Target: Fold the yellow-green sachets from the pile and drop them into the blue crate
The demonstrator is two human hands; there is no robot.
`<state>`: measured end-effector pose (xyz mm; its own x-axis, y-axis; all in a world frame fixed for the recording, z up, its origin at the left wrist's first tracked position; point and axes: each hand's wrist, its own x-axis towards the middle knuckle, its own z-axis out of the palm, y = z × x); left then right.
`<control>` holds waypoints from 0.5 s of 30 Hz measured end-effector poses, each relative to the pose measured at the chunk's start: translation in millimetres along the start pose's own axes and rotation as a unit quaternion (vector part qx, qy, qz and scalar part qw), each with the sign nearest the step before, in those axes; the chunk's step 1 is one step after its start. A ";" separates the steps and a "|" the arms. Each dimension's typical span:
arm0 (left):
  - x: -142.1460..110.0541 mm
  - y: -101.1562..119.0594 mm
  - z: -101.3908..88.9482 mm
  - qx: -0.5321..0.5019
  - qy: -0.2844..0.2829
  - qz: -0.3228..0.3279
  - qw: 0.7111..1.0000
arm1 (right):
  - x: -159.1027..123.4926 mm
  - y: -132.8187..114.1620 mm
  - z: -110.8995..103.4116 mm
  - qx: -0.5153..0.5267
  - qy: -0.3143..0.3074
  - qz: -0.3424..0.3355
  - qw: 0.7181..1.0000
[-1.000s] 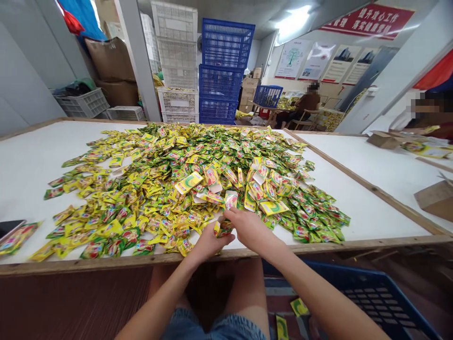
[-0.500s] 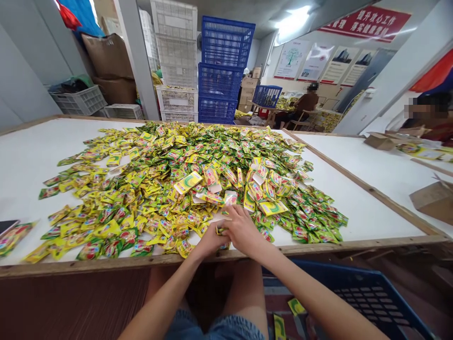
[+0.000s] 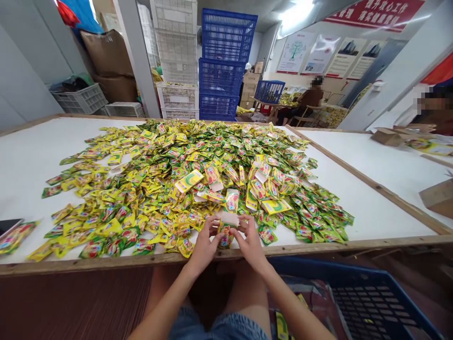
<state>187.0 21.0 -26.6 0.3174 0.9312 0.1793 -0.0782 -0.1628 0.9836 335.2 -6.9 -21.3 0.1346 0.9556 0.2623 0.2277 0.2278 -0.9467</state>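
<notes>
A big heap of small yellow-and-green sachets [image 3: 198, 174] covers the white table [image 3: 31, 160]. At the table's near edge my left hand [image 3: 204, 243] and my right hand [image 3: 249, 238] face each other, fingers curled around a small stack of sachets [image 3: 225, 234] held between them. A small open carton [image 3: 231, 205] stands upright just beyond the stack, touching my fingertips. Larger yellow cartons [image 3: 189, 181] lie flat on the heap.
A blue plastic crate [image 3: 368, 302] sits on the floor at my right, below the table edge. A phone [image 3: 9, 225] lies at the left edge. Stacked blue and white crates [image 3: 219, 61] stand behind. Other people sit at far tables. Cardboard boxes [image 3: 439, 196] rest on the right table.
My right hand has come off the left and pulled to the right. Both hands now face each other with the stack of sachets upright between them.
</notes>
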 end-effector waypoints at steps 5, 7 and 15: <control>1.0 -0.7 -5.3 0.024 -0.023 -0.009 0.999 | -1.4 3.8 3.2 0.014 0.031 0.006 0.999; 2.1 0.7 -7.5 0.045 -0.027 -0.005 0.999 | 1.2 0.9 1.0 -0.031 0.011 -0.011 0.999; 4.8 6.9 -14.3 0.141 -0.014 0.047 0.989 | 11.1 -4.2 5.8 -0.066 0.020 -0.068 0.995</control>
<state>174.5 28.9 -19.2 0.3475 0.8987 0.2677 0.1572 -0.3373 0.9282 330.2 3.8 -15.5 0.1308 0.9086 0.3966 0.3708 0.3262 -0.8696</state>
